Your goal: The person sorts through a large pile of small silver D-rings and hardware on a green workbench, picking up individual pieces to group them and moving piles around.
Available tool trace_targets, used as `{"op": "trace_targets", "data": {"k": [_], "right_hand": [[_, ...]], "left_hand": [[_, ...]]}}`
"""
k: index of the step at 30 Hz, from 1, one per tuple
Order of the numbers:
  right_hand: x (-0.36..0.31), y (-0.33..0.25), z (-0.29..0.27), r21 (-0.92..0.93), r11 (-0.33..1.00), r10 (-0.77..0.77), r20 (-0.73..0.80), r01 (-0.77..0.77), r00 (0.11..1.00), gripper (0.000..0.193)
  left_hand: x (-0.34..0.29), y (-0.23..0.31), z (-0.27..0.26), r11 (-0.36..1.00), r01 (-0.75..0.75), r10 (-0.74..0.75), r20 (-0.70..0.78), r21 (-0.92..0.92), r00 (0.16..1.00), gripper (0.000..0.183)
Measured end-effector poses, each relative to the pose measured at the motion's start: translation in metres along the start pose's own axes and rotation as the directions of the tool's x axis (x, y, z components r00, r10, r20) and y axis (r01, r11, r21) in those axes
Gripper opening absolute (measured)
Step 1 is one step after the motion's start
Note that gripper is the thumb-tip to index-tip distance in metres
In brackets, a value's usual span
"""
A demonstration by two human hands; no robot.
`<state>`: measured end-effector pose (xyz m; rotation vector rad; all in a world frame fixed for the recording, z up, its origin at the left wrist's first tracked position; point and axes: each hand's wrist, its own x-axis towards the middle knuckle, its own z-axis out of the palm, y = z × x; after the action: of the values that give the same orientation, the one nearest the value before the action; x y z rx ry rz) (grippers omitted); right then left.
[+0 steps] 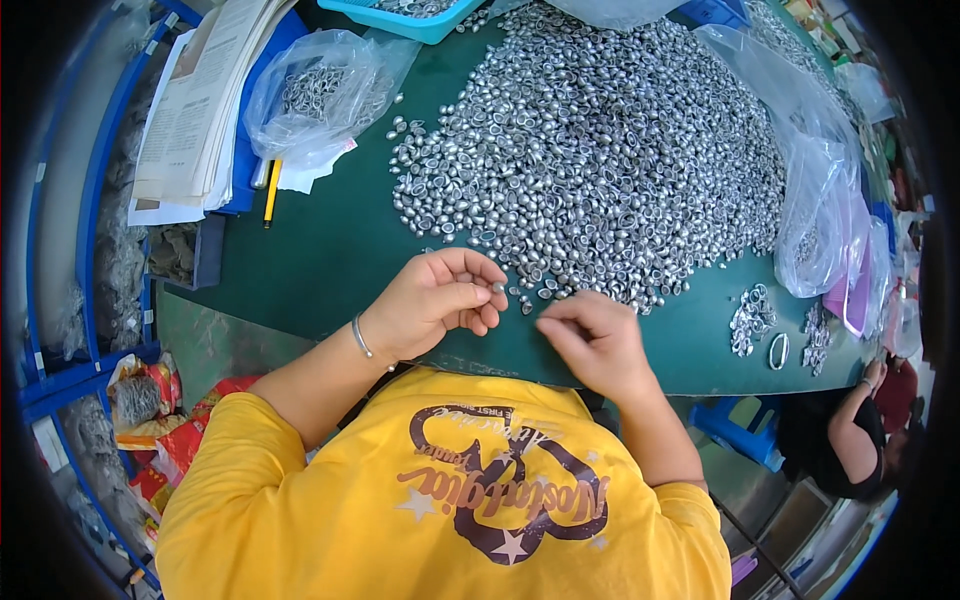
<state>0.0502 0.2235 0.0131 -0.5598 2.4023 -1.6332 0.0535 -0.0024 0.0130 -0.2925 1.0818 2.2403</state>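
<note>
A large heap of small silver, cup-shaped metal pieces (600, 150) covers much of the green table (300, 250). My left hand (435, 300), with a bangle on its wrist, pinches one small silver metal piece (498, 288) between thumb and fingertips, just short of the heap's near edge. A few loose metal pieces (527, 305) lie between my two hands. My right hand (600, 340) is curled closed over the table's near edge, thumb against the fingers. Whether anything is in it is hidden.
At the far left stand a clear bag of metal parts (325, 90), a stack of papers (205, 100) and a yellow pen (272, 195). On the right lie plastic bags (815, 200) and small clusters of metal parts (752, 318). Another person's arm (852, 430) shows at lower right, near a blue stool (745, 430).
</note>
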Motion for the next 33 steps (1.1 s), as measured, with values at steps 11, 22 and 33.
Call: {"op": "trace_targets", "data": {"k": [11,22,33], "right_hand": [[0.009,-0.003,0.010,-0.477,0.864,-0.205,-0.043,0.160,0.978,0.008],[0.016,-0.009,0.000,-0.027,0.998,-0.056,0.026,0.056,0.998,0.005],[0.026,0.002,-0.013,-0.120,0.993,-0.017,0.035,0.021,0.999,0.007]], "left_hand": [[0.002,-0.005,0.006,0.998,-0.027,0.033,-0.110,0.055,0.993,0.018],[0.004,-0.010,0.011,0.937,-0.209,0.235,-0.064,0.281,0.970,0.020],[0.021,0.000,0.011,0.177,-0.364,0.530,0.223,0.914,0.818,0.010]]}}
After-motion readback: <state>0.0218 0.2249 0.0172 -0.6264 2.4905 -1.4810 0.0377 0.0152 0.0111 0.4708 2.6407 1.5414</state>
